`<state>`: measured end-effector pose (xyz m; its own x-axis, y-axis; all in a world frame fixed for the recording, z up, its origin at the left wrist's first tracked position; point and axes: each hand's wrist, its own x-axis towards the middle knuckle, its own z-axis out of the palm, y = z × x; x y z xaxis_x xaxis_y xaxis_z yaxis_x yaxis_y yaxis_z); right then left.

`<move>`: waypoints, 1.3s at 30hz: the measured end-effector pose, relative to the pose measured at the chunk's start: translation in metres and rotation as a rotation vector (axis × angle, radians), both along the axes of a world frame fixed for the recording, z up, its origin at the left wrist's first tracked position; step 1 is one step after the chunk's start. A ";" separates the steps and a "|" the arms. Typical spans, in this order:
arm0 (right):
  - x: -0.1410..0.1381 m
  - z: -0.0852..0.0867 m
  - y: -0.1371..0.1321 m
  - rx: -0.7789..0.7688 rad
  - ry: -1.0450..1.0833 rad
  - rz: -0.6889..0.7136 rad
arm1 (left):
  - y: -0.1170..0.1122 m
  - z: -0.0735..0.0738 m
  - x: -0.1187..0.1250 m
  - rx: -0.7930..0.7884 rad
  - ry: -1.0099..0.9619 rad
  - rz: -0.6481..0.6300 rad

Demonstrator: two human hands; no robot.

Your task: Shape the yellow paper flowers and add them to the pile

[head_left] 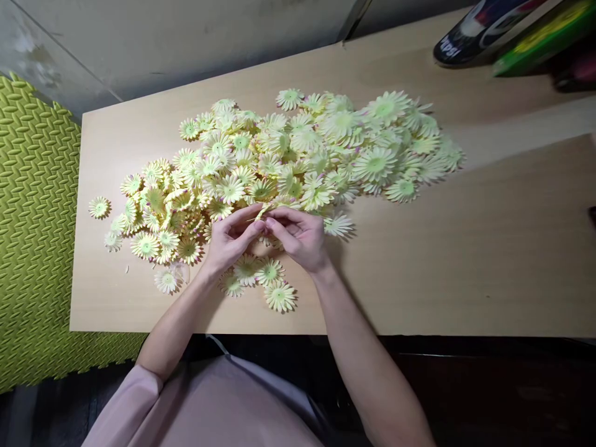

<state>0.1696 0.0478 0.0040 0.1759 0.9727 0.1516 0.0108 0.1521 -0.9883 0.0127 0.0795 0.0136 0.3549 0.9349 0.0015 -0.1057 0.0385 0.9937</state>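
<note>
Pinching observed at both hands: the left hand (231,241) and the right hand (302,241) meet fingertip to fingertip, thumbs against forefingers, around one pale yellow flower (262,212). The held flower is seen nearly edge-on, just above the table (465,267) and in front of the main pile of flowers (321,146). Its far side is partly covered by the fingers; exact contact of each fingertip cannot be told.

Pile: spread left to right behind the hands, blooms overlapping, pale green centres, some purple petal tips. A small group of flowers (280,297) lies on the near side, between the forearms. One single flower (99,207) sits apart at the far left.

Surroundings: textured green mat (37,236) left of the table; grey wall (186,43) behind; dark Pepsi container (479,31) and blurred green packet (542,40) at far right.
</note>
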 end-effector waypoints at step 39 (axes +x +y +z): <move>0.020 0.029 -0.003 0.130 -0.021 -0.083 | 0.003 -0.003 -0.002 -0.255 -0.246 0.048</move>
